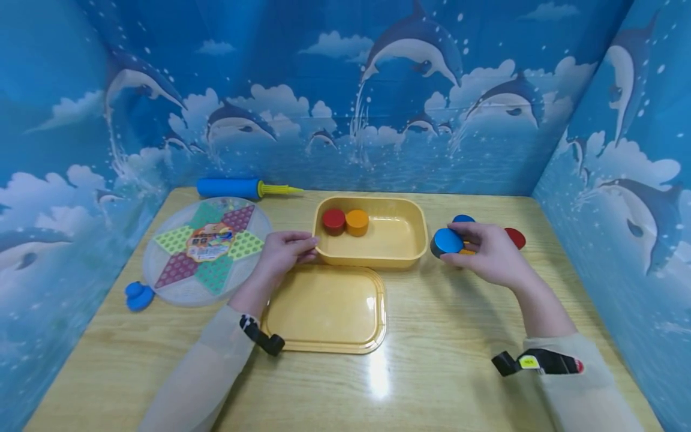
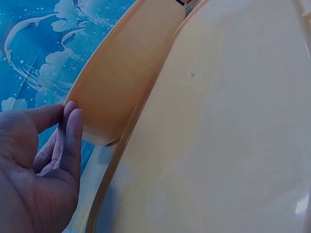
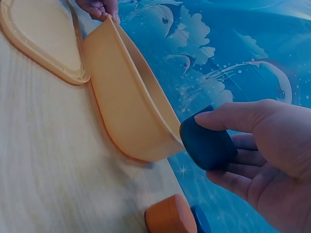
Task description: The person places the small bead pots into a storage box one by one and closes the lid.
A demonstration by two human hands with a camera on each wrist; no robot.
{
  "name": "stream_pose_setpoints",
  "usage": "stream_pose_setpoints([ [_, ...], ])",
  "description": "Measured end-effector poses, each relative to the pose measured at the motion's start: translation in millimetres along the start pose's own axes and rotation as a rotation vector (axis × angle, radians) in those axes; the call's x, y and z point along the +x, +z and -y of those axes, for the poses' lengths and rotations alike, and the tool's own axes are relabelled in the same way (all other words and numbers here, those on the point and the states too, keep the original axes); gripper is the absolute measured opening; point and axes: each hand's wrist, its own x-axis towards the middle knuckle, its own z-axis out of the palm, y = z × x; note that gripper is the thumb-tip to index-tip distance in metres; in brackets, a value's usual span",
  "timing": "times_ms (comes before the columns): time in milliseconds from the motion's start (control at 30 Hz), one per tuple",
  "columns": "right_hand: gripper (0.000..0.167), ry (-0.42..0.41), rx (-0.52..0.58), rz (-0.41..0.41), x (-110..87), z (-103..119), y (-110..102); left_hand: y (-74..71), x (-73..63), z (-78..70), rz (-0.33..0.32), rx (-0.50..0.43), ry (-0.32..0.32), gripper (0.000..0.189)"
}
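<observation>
My left hand [image 1: 283, 255] pinches the left rim of a yellow plastic box [image 1: 396, 231], fingertips at its corner in the left wrist view. Inside the box, at its left end, a red round tin [image 1: 333, 223] and an orange round tin [image 1: 357, 224] stand side by side. My right hand [image 1: 493, 255] holds a blue round tin [image 3: 206, 138] between thumb and fingers, just off the box's right end. Beyond that hand are another blue tin [image 1: 463, 218], a red tin [image 1: 515, 238] and an orange tin [image 3: 167, 216], partly hidden by the hand in the head view.
The yellow box lid [image 1: 326, 309] lies flat on the table in front of the box. To the left are a star-patterned round game board [image 1: 210, 273] and a small blue object [image 1: 139, 296]. A blue hand pump [image 1: 228, 188] with a yellow nozzle lies along the back edge.
</observation>
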Motion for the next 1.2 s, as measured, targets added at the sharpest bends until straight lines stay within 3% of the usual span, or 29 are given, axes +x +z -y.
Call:
stream_pose_setpoints([
  [367,0.066,-0.037,0.065,0.033,41.5,20,13,-0.7,1.6,0.5,0.0,0.003,0.0,0.035],
  [867,0.068,-0.03,0.013,0.171,106.9,32,38,-1.8,0.2,3.2,0.011,-0.02,0.018,0.035],
  [1200,0.062,-0.016,-0.064,0.22,134.1,30,58,-1.2,-0.6,0.9,0.008,0.002,0.005,0.032],
])
